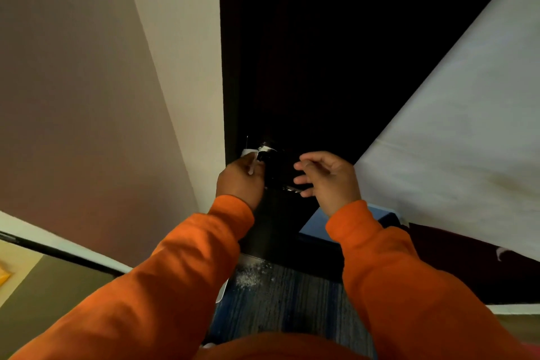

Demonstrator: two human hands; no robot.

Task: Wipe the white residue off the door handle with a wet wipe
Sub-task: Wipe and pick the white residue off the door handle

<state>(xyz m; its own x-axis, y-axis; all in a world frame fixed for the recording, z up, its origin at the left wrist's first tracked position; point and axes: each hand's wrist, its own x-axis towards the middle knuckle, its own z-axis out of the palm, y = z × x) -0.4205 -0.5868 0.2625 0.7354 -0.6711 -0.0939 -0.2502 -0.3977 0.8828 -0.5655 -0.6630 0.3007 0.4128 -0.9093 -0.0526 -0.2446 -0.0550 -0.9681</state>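
Orange sleeves (181, 266) on both arms, reaching forward to a dark door (321, 52). Left hand (241, 181) is closed into a fist around a white wet wipe (250, 156); a corner of the wipe pokes out above the knuckles, and a thin strip shows between the fingers. Wipe sits at the door's left edge, right against the left side of the door handle (270, 162). Handle is black and hard to read against the dark door; a patch of white residue (267, 148) shows on its top, just right of the wipe. Cannot tell if the wipe actually touches the residue.

Right hand (324, 178) is on the handle's right side, fingers spread and curled loosely, holding nothing. 1 fingertip is near a small shiny metal piece (292, 189) low on the door, contact unclear. The 2 hands are apart, with the handle between them.

Pale walls flank the door on both sides. Blue box (317, 221) sits on the floor beyond the right wrist. White powder (252, 272) is scattered on the striped blue carpet (292, 301) at the foot of the door. Yellow object at the far left edge, too cropped to identify.
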